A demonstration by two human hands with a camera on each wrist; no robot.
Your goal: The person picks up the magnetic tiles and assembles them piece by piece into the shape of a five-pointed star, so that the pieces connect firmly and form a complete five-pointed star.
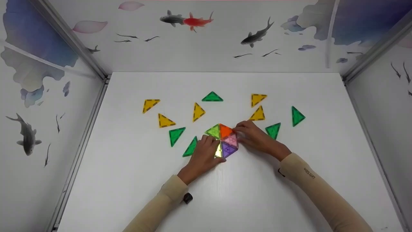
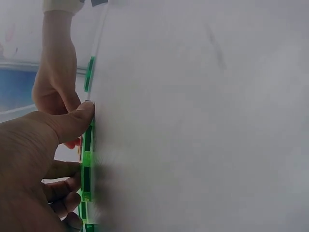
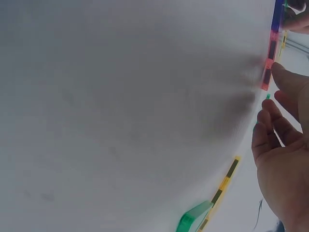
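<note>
Triangular magnetic tiles lie together in a multicoloured cluster. A lime tile [image 1: 212, 131], an orange tile [image 1: 225, 130], a pink tile [image 1: 231, 140], a purple tile [image 1: 229, 149] and a pale yellow tile [image 1: 219, 151] show. My left hand [image 1: 203, 151] covers the cluster's left side, its thumb at the bottom edge and its bent fingers on the upper left; it holds tiles there. At the right edge my right hand [image 1: 257, 137] touches the orange and pink tiles with fingertips and thumb. In the right wrist view the thumb meets the pink tile [image 3: 268, 67].
Loose green tiles [image 1: 176, 136] and yellow tiles [image 1: 166, 121] are scattered to the left of and behind the cluster. Beside my right hand lie a yellow tile [image 1: 258, 114] and a green tile [image 1: 273, 130]. Printed panels [image 1: 209, 58] wall the white table [image 1: 225, 206].
</note>
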